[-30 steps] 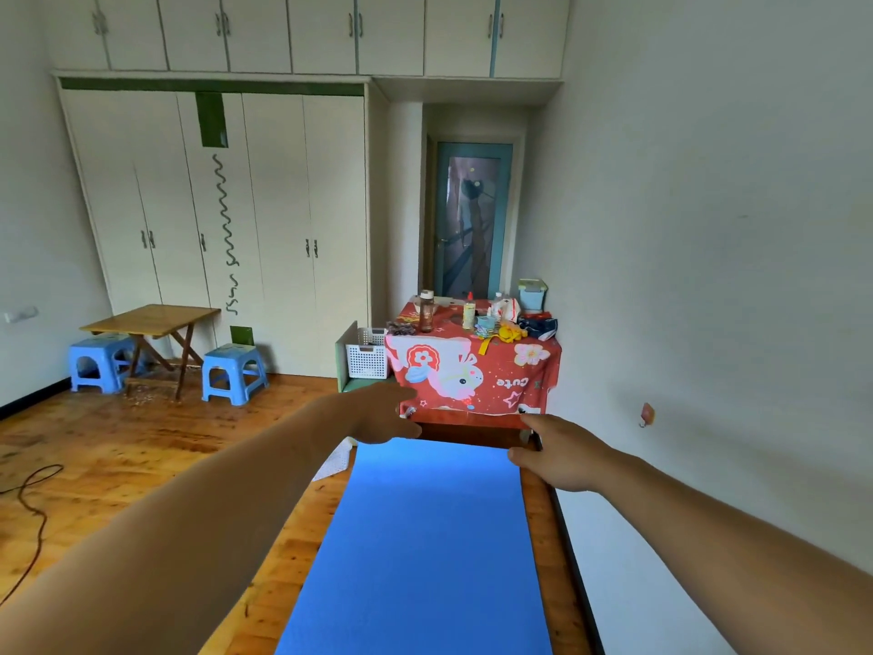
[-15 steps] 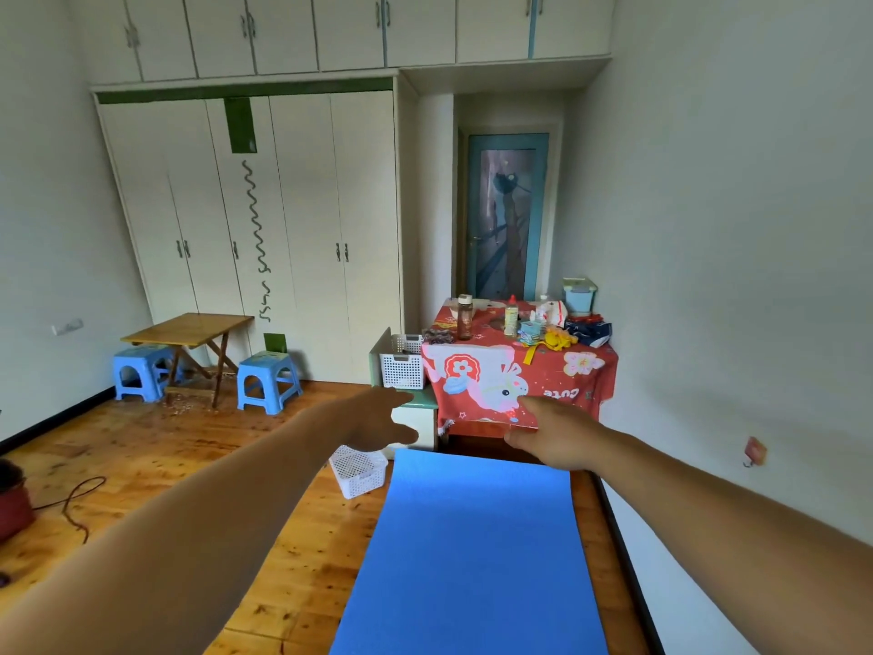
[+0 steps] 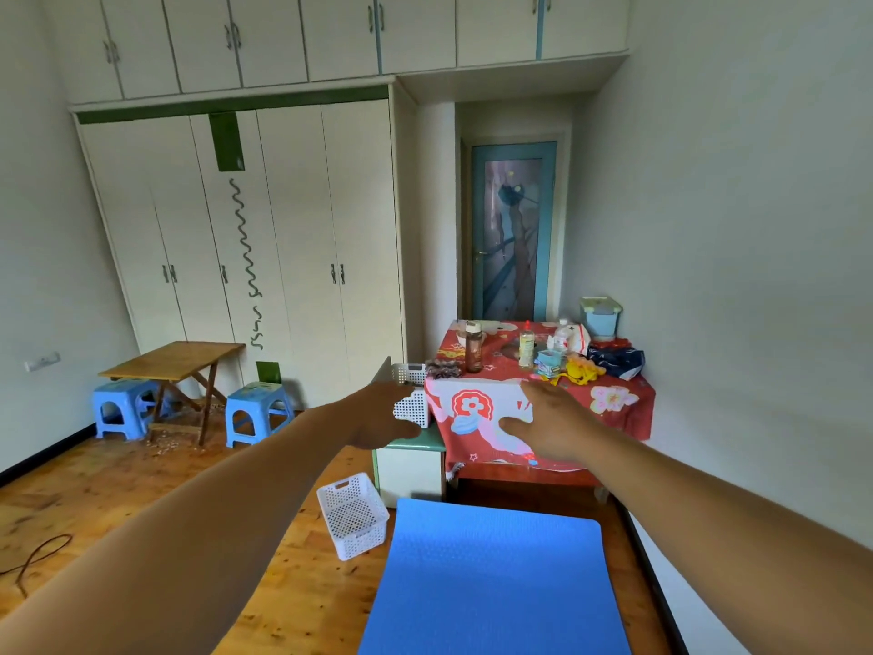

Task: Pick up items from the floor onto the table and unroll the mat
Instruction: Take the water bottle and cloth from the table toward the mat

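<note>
A blue mat point(image 3: 496, 583) lies flat and unrolled on the wooden floor, its far edge just short of the table point(image 3: 619, 404) with the red flowered cloth. My left hand point(image 3: 382, 413) and my right hand point(image 3: 548, 423) are both raised in the air above the mat's far end, in front of the table, fingers loose and holding nothing. On the table stand a brown bottle point(image 3: 473, 347), a yellow bottle point(image 3: 526, 345), a small teal box point(image 3: 550, 363), a yellow toy point(image 3: 581, 371) and a dark cloth point(image 3: 616, 360).
A white perforated basket point(image 3: 354, 515) sits on the floor left of the mat. A low green-topped cabinet point(image 3: 411, 460) with another white basket point(image 3: 411, 373) stands beside the table. A wooden folding table point(image 3: 172, 359) and blue stools point(image 3: 257, 411) are at the left. The right wall runs along the mat.
Both hands have let go of the mat's far edge and risen off it. The view has lifted and pulled back, so the mat lies lower in the picture.
</note>
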Demonstrator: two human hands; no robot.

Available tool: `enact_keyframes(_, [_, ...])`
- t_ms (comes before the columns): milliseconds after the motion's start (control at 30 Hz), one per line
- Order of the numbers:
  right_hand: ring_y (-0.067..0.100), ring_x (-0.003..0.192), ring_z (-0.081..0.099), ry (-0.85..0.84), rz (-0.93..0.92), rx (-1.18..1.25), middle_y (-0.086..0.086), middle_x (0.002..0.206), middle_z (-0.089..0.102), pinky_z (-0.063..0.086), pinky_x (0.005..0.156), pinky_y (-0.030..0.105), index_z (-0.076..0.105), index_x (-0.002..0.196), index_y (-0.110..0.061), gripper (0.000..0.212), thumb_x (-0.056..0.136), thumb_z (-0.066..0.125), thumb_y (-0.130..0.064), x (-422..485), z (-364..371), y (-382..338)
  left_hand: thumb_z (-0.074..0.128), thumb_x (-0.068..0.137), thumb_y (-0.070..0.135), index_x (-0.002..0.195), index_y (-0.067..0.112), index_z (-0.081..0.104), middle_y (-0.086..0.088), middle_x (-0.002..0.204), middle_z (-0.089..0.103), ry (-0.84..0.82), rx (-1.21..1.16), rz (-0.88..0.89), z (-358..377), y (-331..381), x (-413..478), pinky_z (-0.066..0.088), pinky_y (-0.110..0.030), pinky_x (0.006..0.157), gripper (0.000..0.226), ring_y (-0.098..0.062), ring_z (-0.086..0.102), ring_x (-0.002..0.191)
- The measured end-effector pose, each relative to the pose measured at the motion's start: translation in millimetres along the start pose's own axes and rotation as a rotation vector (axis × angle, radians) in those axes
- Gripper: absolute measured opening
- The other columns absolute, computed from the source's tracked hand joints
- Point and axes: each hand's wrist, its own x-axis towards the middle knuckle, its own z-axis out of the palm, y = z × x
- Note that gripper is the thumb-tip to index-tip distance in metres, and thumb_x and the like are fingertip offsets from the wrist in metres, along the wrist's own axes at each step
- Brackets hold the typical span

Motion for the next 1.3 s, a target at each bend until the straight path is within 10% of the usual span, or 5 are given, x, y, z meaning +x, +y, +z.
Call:
enact_keyframes(1033, [0.027, 0.138, 0.028, 0.041, 0.217, -0.015, 0.005, 0.155, 0.023, 0.030, 0.107, 0.038, 0.019, 0.147, -0.018, 0.078, 0.087, 0.048, -0.058, 432, 103, -66, 0.054, 0.088, 0.031, 0.132, 0.010, 0.041, -0.015, 0.141, 0.041, -0.043, -0.033, 0.191, -66, -259, 393, 0.032, -0.031, 0.098, 0.050, -0.028, 0.039, 0.128])
enact_keyframes(1300, [0.027, 0.137, 0.032, 0.124, 0.226, 0.031, 0.002, 0.154, 0.027, 0.032, 0.106, 0.040, 0.021, 0.146, -0.024, 0.076, 0.086, 0.049, -0.059, 554, 115, -33, 0.049, 0.087, 0.047, 0.144, 0.025, 0.018, -0.005, 0.156, 0.014, -0.047, -0.028, 0.209, -76, -271, 524, 0.007, -0.043, 0.116, 0.068, -0.025, 0.007, 0.143])
